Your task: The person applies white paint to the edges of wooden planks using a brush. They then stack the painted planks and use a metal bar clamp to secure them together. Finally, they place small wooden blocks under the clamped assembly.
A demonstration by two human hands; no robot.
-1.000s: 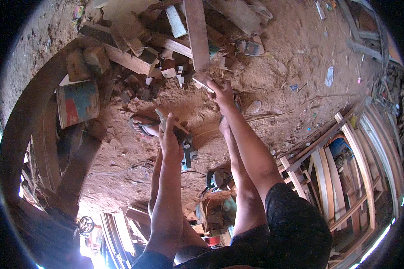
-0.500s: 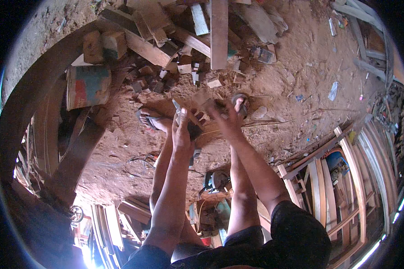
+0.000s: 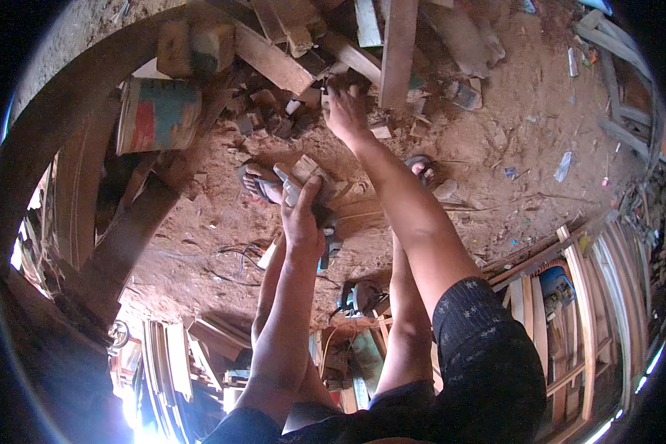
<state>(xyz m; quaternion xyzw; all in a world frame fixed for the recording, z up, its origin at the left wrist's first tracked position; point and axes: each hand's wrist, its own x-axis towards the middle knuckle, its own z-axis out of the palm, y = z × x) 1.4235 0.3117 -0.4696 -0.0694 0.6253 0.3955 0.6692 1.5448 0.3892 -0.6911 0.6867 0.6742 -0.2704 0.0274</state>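
Observation:
My left hand [image 3: 302, 214] is closed around a small stack of wood blocks [image 3: 305, 169], its thumb pressed over them. A pale grey-white piece [image 3: 287, 186] sticks up beside that thumb. Farther out, my right hand [image 3: 346, 117] reaches down into the scattered wood offcuts [image 3: 263, 118], its fingers curled among the small pieces. A pale bit of wood [image 3: 325, 98] shows at its fingertips; the palm side is hidden, so what the fingers grip cannot be made out.
Long boards [image 3: 398, 55] and planks lie beyond the offcuts. At the left stands a paint-stained bucket [image 3: 159, 115] beside a dark curved beam [image 3: 74, 96]. A power tool [image 3: 362, 298] and cables lie on the dirt floor between my legs. Stacked timber frames [image 3: 581, 318] fill the right.
My right hand has moved away from my left hand, up into the offcuts. A block now shows clearly above my left hand. The whole view has shifted slightly.

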